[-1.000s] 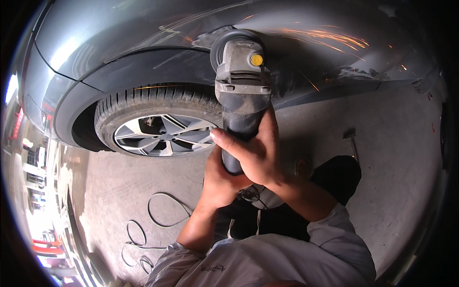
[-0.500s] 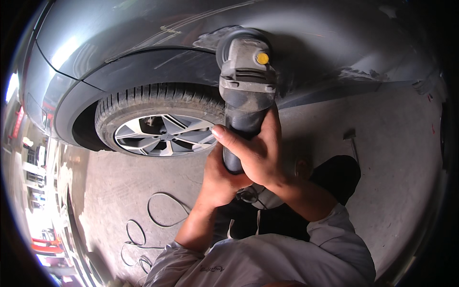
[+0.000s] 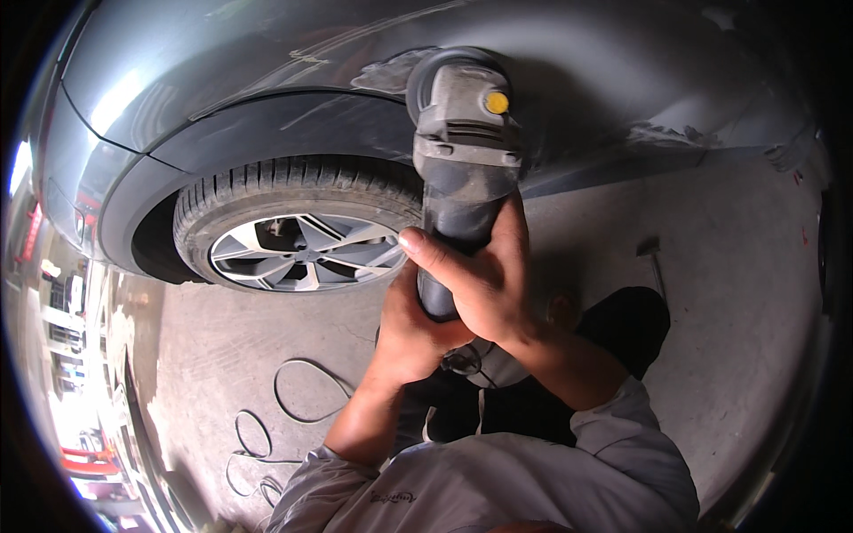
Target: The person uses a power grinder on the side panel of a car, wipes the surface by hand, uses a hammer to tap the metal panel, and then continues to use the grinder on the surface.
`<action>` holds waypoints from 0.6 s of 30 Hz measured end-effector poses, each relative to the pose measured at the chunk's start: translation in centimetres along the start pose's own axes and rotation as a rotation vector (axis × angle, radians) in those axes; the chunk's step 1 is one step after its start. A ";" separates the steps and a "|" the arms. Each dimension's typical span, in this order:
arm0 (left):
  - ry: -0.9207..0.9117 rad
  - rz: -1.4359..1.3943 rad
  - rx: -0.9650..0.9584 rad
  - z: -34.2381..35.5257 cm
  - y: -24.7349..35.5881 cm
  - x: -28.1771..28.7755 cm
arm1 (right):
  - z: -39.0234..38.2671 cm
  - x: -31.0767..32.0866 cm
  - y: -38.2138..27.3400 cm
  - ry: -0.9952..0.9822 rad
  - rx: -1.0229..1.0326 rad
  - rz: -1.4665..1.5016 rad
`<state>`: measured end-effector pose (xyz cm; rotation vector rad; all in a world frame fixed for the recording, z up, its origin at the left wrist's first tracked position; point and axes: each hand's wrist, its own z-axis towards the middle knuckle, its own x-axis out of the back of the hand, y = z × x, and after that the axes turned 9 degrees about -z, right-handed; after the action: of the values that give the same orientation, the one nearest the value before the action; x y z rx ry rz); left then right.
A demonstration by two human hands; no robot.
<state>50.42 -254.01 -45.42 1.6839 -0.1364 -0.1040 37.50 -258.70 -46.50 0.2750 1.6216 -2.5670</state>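
Note:
A grey power polisher [image 3: 462,151] with a yellow button on top is pressed head-first against the grey car body panel [image 3: 569,71], just above the wheel arch. My right hand [image 3: 484,275] wraps around the polisher's dark handle from the right. Underneath it, my left hand [image 3: 409,333] grips the lower end of the same handle. The tool's pad is hidden behind its housing. Dull sanded patches [image 3: 386,75] show on the panel beside the tool.
The car's tyre and silver alloy wheel [image 3: 298,244] sit left of the tool. A black cable [image 3: 293,409] lies looped on the concrete floor at lower left. A hammer-like tool [image 3: 653,258] lies on the floor at right. My dark trouser leg [image 3: 622,329] is below.
The polisher has slid a little to the right along the panel, both hands moving with it. Grip unchanged.

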 end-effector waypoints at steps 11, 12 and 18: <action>-0.041 -0.014 -0.007 0.5 0.1 -0.1 | 0.2 0.3 -0.4 0.059 0.015 -0.015; -0.040 -0.025 0.005 0.5 0.1 -0.2 | 0.2 0.2 -0.4 0.055 -0.010 -0.004; -0.053 0.002 0.008 0.5 0.4 -0.1 | 0.1 0.1 0.0 0.070 -0.048 0.008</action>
<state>50.26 -254.55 -45.12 1.6894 -0.1783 -0.1470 37.38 -258.79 -46.45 0.3706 1.6991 -2.5360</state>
